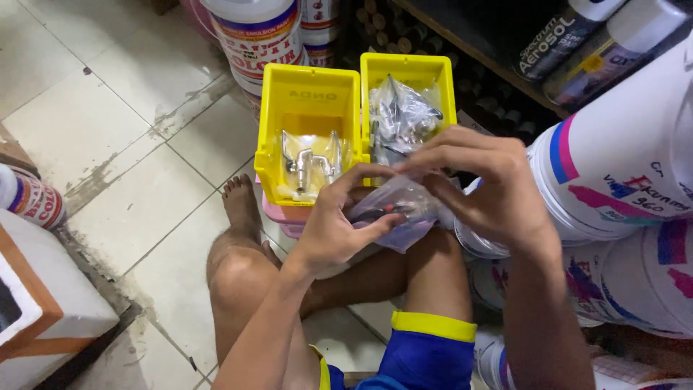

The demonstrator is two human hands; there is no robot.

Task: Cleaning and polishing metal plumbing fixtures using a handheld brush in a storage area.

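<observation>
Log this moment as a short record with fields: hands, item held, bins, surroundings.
left hand: left hand grips the clear plastic bag from below
right hand: right hand pinches the bag's top
bag contents: small dark part, unclear
left bin: yellow bin holding a metal tap
right bin: second yellow bin holding bagged metal parts
surroundings: white paint buckets, tiled floor

Both forearms reach forward over the bent knees. The left hand (333,227) cups palm-up with fingers curled, while the right hand (485,186) arches over it, fingertips pinching down.
</observation>
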